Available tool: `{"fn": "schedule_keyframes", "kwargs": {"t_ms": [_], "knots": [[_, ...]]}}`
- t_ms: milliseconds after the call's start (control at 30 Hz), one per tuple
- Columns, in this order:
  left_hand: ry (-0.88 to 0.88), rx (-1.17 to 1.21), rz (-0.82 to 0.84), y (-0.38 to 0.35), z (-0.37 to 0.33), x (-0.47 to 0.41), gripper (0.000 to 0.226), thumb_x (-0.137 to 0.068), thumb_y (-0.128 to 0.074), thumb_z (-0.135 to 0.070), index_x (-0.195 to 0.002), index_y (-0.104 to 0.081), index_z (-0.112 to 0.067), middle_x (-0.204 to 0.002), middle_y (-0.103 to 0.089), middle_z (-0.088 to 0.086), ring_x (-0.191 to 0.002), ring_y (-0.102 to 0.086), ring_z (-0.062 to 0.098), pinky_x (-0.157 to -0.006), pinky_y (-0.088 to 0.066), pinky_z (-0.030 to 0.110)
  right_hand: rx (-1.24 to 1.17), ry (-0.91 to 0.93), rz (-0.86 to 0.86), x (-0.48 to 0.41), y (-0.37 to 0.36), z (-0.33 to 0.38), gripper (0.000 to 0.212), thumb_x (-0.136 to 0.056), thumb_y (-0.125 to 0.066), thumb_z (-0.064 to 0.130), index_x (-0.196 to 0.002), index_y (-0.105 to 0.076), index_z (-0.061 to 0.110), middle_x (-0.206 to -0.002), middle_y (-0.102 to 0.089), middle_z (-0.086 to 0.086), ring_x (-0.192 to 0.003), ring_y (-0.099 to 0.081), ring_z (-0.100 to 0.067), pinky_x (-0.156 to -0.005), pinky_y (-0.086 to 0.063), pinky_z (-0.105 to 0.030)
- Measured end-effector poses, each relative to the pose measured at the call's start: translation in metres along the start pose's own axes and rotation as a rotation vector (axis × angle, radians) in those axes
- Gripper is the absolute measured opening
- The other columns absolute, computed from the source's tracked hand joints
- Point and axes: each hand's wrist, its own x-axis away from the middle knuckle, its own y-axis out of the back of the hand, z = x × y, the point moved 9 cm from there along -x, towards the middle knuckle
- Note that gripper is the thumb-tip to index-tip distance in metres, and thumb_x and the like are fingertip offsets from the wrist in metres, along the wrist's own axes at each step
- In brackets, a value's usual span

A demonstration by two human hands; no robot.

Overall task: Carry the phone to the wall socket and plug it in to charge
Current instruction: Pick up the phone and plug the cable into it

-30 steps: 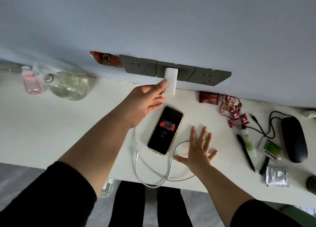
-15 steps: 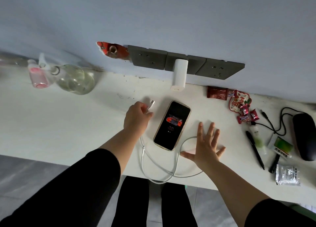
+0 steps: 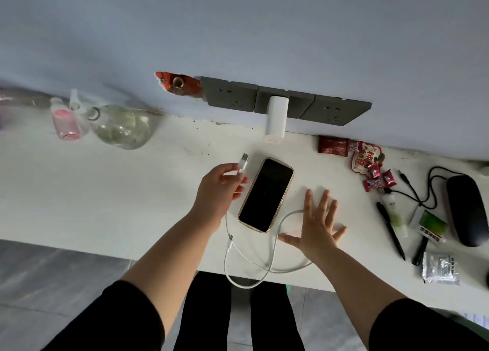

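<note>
The phone [image 3: 266, 194] lies face up on the white desk [image 3: 105, 192], its screen dark. A white charger block [image 3: 276, 119] sits plugged into the middle of three grey wall sockets [image 3: 230, 95]. My left hand [image 3: 221, 189] pinches the USB plug end of the white cable [image 3: 248, 271], lifted just left of the phone. The cable loops over the desk's front edge; its small connector lies loose below the phone. My right hand [image 3: 317, 226] rests flat on the desk, fingers spread, right of the phone and over part of the cable.
A clear glass bottle [image 3: 121, 127] and a pink bottle [image 3: 64, 123] stand at the back left. Sweets and wrappers [image 3: 367, 162], a black pen [image 3: 390, 229], a black case with a cord [image 3: 467, 210] and a foil packet [image 3: 440, 268] crowd the right side. A hole [image 3: 177, 83] gapes left of the sockets.
My left hand came back from the charger block, picked up the cable's USB plug and raised it. The phone's screen went dark. My right hand stayed flat on the desk.
</note>
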Motion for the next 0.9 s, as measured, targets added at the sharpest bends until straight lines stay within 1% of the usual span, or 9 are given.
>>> {"fn": "schedule_keyframes", "kwargs": {"t_ms": [67, 133, 233, 300, 400, 500, 667, 900], "knots": [[0.033, 0.055, 0.019, -0.009, -0.003, 0.012, 0.015, -0.087, -0.065, -0.013, -0.096, -0.068, -0.026, -0.072, -0.074, -0.011, -0.067, -0.065, 0.008, -0.070, -0.055, 0.022, -0.005, -0.003, 0.003, 0.000, 0.000, 0.000, 0.135, -0.058, -0.064, 0.077, -0.128, 0.044, 0.036, -0.135, 0.055, -0.002, -0.140, 0.034, -0.034, -0.107, -0.009, -0.074], [0.056, 0.091, 0.028, -0.017, -0.005, 0.021, 0.016, -0.085, -0.069, -0.017, -0.098, -0.070, -0.025, -0.072, -0.072, -0.013, -0.068, -0.066, 0.005, -0.068, -0.054, 0.021, -0.006, -0.005, 0.005, 0.000, 0.000, -0.001, 0.136, -0.058, -0.064, 0.077, -0.128, 0.044, 0.036, -0.135, 0.055, -0.002, -0.140, 0.035, -0.033, -0.107, -0.009, -0.074], [0.063, 0.133, 0.019, -0.025, -0.012, 0.028, 0.003, -0.085, -0.069, -0.031, -0.088, -0.071, -0.030, -0.075, -0.072, -0.013, -0.071, -0.067, 0.002, -0.065, -0.053, 0.020, -0.003, -0.002, -0.002, -0.001, 0.000, 0.000, 0.136, -0.057, -0.064, 0.078, -0.128, 0.044, 0.036, -0.135, 0.055, -0.002, -0.140, 0.034, -0.034, -0.107, -0.008, -0.074], [0.079, 0.174, -0.005, -0.026, -0.015, 0.030, 0.007, -0.086, -0.068, -0.034, -0.085, -0.072, -0.028, -0.073, -0.073, -0.012, -0.069, -0.067, 0.002, -0.063, -0.054, 0.019, -0.005, 0.004, -0.005, -0.001, 0.000, 0.002, 0.136, -0.057, -0.064, 0.078, -0.128, 0.044, 0.036, -0.135, 0.055, -0.002, -0.140, 0.034, -0.034, -0.107, -0.008, -0.074], [0.102, 0.220, 0.012, -0.036, -0.016, 0.033, 0.008, -0.086, -0.069, -0.031, -0.085, -0.072, -0.025, -0.075, -0.076, -0.010, -0.067, -0.070, 0.001, -0.064, -0.055, 0.020, -0.007, 0.001, -0.003, -0.001, 0.000, -0.001, 0.136, -0.057, -0.065, 0.077, -0.129, 0.043, 0.036, -0.135, 0.055, -0.003, -0.140, 0.035, -0.034, -0.107, -0.007, -0.074], [0.083, 0.261, 0.030, -0.043, -0.023, 0.034, 0.009, -0.087, -0.068, -0.030, -0.085, -0.073, -0.022, -0.079, -0.078, -0.009, -0.071, -0.071, 0.002, -0.068, -0.058, 0.021, -0.010, 0.004, -0.009, -0.002, -0.002, -0.001, 0.137, -0.057, -0.066, 0.077, -0.129, 0.043, 0.036, -0.136, 0.055, -0.003, -0.140, 0.035, -0.034, -0.106, -0.007, -0.074], [0.061, 0.329, 0.026, -0.050, -0.034, 0.032, 0.011, -0.088, -0.067, -0.025, -0.088, -0.071, -0.016, -0.081, -0.077, -0.003, -0.072, -0.072, 0.005, -0.069, -0.059, 0.020, -0.010, 0.010, -0.014, -0.003, -0.002, -0.002, 0.137, -0.056, -0.065, 0.078, -0.129, 0.043, 0.037, -0.135, 0.055, -0.002, -0.140, 0.036, -0.034, -0.106, -0.006, -0.075], [0.071, 0.398, 0.010, -0.054, -0.035, 0.033, 0.011, -0.090, -0.065, -0.021, -0.093, -0.067, -0.011, -0.087, -0.076, 0.004, -0.075, -0.073, 0.010, -0.078, -0.060, 0.028, -0.016, 0.007, -0.022, -0.004, -0.002, -0.002, 0.138, -0.056, -0.066, 0.077, -0.126, 0.046, 0.038, -0.135, 0.056, -0.001, -0.139, 0.036, -0.033, -0.106, -0.005, -0.075]]}}
